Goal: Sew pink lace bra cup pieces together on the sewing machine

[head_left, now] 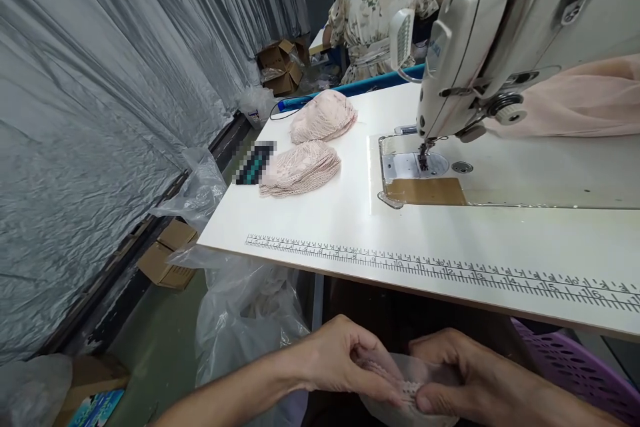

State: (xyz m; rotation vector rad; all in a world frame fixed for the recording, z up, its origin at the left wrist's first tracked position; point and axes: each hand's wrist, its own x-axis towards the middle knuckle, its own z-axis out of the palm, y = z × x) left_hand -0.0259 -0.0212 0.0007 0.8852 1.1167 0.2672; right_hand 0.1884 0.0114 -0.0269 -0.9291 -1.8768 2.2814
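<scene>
left hand [335, 357]: pinching pale pink lace-edged fabric piece [400, 380], bottom centre
right hand [460, 370]: pinching same piece
step: likely aligning edges below white surface [325, 213]
next: needs steady pinch

A: What's on the table [350, 227]?
B: Sewing machine [500, 33] at right, two lace stacks [310, 147] left of it, ruler strip [450, 270] along the near edge.
A: Below?
B: Plastic bag [245, 313] under the left corner, basket [585, 367] right, both hands between them.
</scene>
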